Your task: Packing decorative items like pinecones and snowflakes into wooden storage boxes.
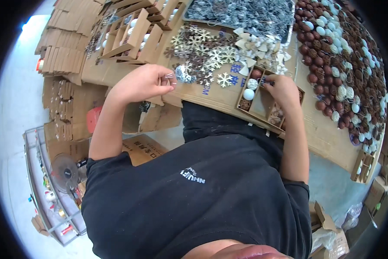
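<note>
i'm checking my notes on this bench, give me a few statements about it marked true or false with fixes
1. The right hand is at the divided box. True.
2. The left hand reaches into that same box. False: it is beside a silvery ornament, away from the box.
3. The snowflakes include both pale and dark ones. True.
4. The mass of red-brown balls lies left of the snowflakes. False: it lies to their right.
5. A round fan shows toward the left of the picture. True.
6. The person's shirt is white. False: it is dark, with pale print on the chest.
</note>
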Tool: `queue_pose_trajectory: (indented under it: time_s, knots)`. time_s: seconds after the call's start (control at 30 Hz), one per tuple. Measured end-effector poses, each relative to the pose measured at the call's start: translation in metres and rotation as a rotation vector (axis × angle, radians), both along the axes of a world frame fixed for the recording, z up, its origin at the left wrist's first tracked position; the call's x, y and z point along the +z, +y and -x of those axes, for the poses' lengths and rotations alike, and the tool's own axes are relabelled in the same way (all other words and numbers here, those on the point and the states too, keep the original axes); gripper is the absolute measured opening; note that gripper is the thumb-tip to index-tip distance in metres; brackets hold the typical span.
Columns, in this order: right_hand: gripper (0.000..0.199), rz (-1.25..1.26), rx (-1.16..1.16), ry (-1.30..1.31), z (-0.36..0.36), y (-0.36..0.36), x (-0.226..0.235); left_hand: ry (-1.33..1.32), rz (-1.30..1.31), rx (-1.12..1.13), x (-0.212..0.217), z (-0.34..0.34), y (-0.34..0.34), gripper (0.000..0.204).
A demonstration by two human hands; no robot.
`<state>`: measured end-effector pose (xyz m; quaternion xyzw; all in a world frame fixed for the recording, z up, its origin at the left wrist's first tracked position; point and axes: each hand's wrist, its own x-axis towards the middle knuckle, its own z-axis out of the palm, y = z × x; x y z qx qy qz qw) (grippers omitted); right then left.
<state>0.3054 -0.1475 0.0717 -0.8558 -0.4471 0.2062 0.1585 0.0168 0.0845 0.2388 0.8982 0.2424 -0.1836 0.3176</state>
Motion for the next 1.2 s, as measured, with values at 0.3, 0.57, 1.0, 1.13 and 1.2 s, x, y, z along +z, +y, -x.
queue_pose_trajectory:
  time_s: [0.3, 0.57, 1.0, 1.13, 1.2]
  knots:
    - [0.020, -0.029, -0.007, 0.050, -0.002, 0.000, 0.004, -0.005, -0.079, 0.064, 0.030, 0.012, 0.019, 0.021]
    - [0.021, -0.070, -0.023, 0.071, -0.005, -0.004, -0.001, -0.070, 0.091, 0.190, 0.033, 0.012, 0.030, 0.021]
    - [0.032, -0.630, -0.040, 0.256, -0.074, 0.055, 0.087, -0.175, 0.165, 0.219, 0.037, 0.006, 0.030, 0.015]
    - [0.031, -0.756, -0.067, 0.286, -0.098, 0.088, 0.088, -0.163, 0.198, 0.225, 0.032, 0.007, 0.027, 0.013]
    - [0.027, -0.779, -0.062, 0.259, -0.107, 0.099, 0.069, -0.163, 0.227, 0.247, 0.025, 0.012, 0.023, 0.013]
